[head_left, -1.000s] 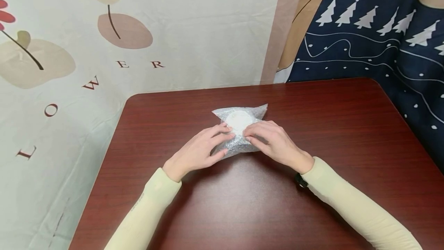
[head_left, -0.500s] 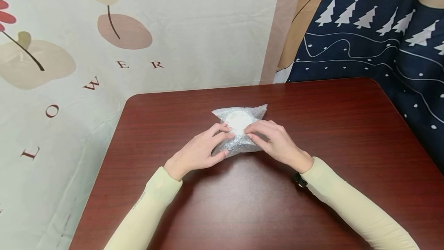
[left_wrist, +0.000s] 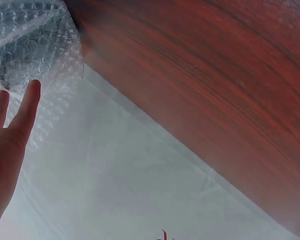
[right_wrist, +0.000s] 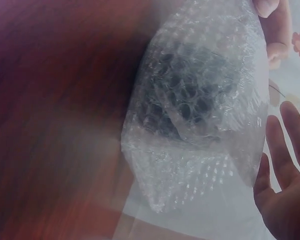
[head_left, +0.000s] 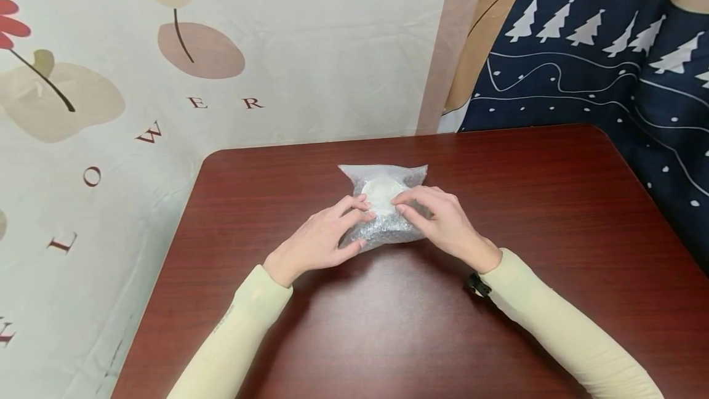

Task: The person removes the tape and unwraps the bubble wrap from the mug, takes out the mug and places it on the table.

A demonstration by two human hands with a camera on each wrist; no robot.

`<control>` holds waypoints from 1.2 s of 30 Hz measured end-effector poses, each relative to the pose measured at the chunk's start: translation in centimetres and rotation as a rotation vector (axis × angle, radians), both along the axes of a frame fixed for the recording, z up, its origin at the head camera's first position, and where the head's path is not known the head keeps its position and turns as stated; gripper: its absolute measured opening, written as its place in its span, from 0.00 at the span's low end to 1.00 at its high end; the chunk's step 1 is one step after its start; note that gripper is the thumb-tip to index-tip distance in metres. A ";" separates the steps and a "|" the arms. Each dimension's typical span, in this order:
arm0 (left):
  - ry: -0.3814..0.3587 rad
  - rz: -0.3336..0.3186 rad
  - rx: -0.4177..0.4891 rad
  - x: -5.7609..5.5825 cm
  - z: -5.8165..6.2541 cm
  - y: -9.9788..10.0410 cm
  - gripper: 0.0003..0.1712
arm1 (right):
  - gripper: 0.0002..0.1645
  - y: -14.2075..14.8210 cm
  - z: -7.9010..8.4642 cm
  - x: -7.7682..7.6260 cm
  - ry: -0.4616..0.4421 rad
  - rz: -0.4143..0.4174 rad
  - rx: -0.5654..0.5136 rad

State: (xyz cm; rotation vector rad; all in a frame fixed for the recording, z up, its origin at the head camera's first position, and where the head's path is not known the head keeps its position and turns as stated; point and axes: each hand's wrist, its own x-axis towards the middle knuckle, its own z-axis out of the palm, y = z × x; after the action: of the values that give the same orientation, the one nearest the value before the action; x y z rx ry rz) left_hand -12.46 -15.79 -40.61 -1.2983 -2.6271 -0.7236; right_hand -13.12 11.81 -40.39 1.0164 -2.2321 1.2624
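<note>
A silvery bubble wrap bag (head_left: 382, 229) lies on the table with a round white patch (head_left: 381, 193) on top. Something dark shows through the plastic in the right wrist view. My left hand (head_left: 318, 239) rests against the bag's left side, fingers spread and slightly bent, their tips on the wrap and the patch's left edge. Thumb and index finger of my right hand (head_left: 443, 220) come together in a pinch at the patch's right edge. In the right wrist view this hand's other fingers (right_wrist: 289, 150) extend beside the bag.
The dark red wooden table (head_left: 376, 337) has a rounded far left corner. Behind it hangs a pale printed cloth (head_left: 332, 48), and a navy cloth with white trees (head_left: 565, 79) hangs at the right. A small black device (head_left: 477, 285) sits at my right wrist.
My right hand has shifted slightly up and right along the patch. The bag's far flap has spread flatter and stands out wider. The left hand stays nearly still.
</note>
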 end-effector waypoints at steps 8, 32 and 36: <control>-0.012 0.017 -0.016 0.0 0.1 0.1 0.21 | 0.10 0.0 0.5 -0.3 0.001 -0.003 -0.036; -0.044 0.039 -0.026 0.0 0.4 0.2 0.20 | 0.15 0.2 2.9 -3.9 -0.136 -0.149 -0.163; -0.044 0.046 -0.030 0.0 0.3 0.2 0.20 | 0.17 0.6 2.6 -3.9 -0.139 -0.166 -0.160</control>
State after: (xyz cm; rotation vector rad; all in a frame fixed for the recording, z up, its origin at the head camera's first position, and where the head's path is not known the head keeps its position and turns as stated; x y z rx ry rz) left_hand -12.44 -15.57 -40.30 -1.2394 -2.7032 -0.7164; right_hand -17.00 12.38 -37.74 0.6890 -2.2211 1.4476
